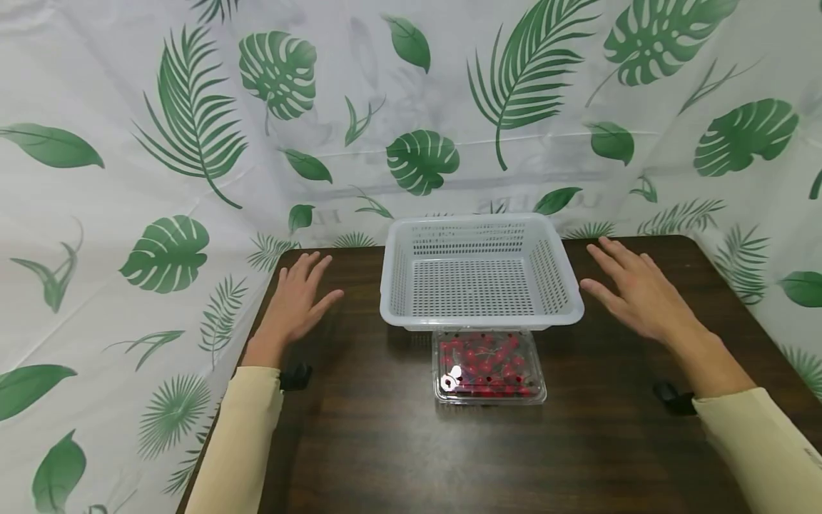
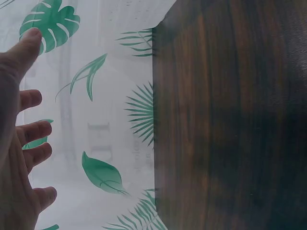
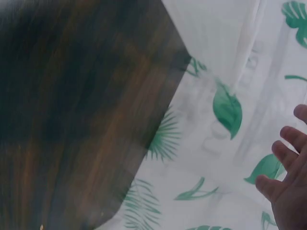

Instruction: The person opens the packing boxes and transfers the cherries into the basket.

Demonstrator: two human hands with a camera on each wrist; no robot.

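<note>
A white perforated plastic basket [image 1: 481, 320] stands toward the back of the dark wooden table, and nothing lies in it. In front of it sits a clear lidded plastic box [image 1: 490, 365] with small red cherries inside. My left hand [image 1: 294, 303] is to the left of the basket, fingers spread and holding nothing; its fingers [image 2: 36, 129] also show in the left wrist view. On the basket's other side is my right hand [image 1: 636, 289], likewise spread and apart from it. The right wrist view catches that hand [image 3: 290, 177] at its edge.
The table [image 1: 385, 457] has a dark wood-grain top with cut corners. Behind and to the sides hangs a white curtain [image 1: 359, 64] printed with green leaves, close to the table's back edge.
</note>
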